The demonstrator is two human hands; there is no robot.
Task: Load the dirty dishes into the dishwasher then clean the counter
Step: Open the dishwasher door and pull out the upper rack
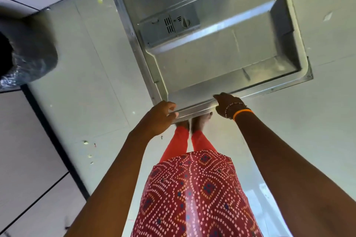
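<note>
Stainless steel fills the upper half of the view: the inner face of the dishwasher door (221,48), dropped open and seen from above, with its grey detergent dispenser (169,29) set into the panel. The person stands right at the door's free edge, feet just under it on the pale tiled floor (86,82).

Both hands are on that near edge. The left hand (160,116) grips it close to the corner, its fingers (171,106) curled over the rim with the thumb beneath. The right hand (228,105), with a beaded bracelet and an orange band (243,113) at the wrist, holds the same rim further along, fingers wrapped over the lip. Neither hand carries a dish.

No racks, dishes or desk appear in the frame, so how much has been loaded cannot be told. The step in hand looks like handling the door itself, either lowering it fully to begin loading or lifting it to close; the single frame does not settle which. Either move calls for an even pull from both hands so the door swings squarely on its hinges, and for keeping the toes clear of the edge.

A dark bin lined with a plastic bag (25,52) sits at the left, and small scraps lie scattered on the floor.
</note>
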